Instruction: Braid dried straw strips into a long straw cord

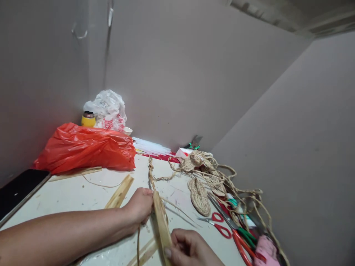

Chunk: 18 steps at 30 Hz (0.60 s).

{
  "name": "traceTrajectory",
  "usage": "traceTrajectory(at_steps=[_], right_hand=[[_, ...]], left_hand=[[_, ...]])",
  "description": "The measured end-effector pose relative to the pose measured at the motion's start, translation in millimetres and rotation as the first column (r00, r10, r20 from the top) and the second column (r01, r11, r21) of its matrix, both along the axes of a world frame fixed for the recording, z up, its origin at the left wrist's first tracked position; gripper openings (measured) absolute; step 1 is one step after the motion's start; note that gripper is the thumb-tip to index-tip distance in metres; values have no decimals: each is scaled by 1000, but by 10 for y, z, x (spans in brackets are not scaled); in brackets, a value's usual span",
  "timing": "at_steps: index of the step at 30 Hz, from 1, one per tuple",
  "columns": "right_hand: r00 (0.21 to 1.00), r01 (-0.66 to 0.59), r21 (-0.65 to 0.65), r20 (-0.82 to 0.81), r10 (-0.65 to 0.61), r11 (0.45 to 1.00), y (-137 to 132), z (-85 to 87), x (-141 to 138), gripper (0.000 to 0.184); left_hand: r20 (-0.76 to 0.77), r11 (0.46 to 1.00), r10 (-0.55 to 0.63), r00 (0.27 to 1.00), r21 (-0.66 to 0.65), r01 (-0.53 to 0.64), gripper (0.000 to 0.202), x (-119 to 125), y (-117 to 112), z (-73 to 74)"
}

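My left hand (141, 205) is closed around the lower end of a braided straw cord (151, 171), which runs away from me over the white tabletop. From that grip a flat dried leaf strip (161, 218) stretches toward me. Thumb and fingers of my right hand (188, 246) pinch this strip near its lower end. Thin loose fibres stick out beside the strip, and one narrow strand hangs below my left hand. Another wide dried leaf strip (119, 192) lies behind my left forearm. What the left fingers hold inside the fist is partly hidden.
Right of my hands lie small red-handled scissors (217, 223), larger red-handled shears (241, 244), a woven straw sole (199, 197) and tangled braided cord (235, 184). A red plastic bag (91, 147), yellow jar (88, 120) and white bag (108, 109) stand at back left, near white sticks (152, 146).
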State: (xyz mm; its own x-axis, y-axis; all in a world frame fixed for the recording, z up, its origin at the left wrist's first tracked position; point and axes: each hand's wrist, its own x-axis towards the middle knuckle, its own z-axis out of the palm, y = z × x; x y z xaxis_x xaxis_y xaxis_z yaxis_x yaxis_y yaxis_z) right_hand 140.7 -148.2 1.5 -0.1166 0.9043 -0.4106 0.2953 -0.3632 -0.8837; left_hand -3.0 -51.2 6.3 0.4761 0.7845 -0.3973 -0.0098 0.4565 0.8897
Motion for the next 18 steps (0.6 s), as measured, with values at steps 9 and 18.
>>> traceTrajectory(at_steps=[9, 18], right_hand=[[988, 138, 123, -80, -129, 983, 398, 320, -156, 37], [999, 37, -2, -1, -37, 999, 322, 248, -143, 24]], left_hand=[[38, 999, -51, 998, 16, 50, 13, -9, 15, 13], [-17, 997, 74, 997, -1, -74, 22, 14, 34, -75]])
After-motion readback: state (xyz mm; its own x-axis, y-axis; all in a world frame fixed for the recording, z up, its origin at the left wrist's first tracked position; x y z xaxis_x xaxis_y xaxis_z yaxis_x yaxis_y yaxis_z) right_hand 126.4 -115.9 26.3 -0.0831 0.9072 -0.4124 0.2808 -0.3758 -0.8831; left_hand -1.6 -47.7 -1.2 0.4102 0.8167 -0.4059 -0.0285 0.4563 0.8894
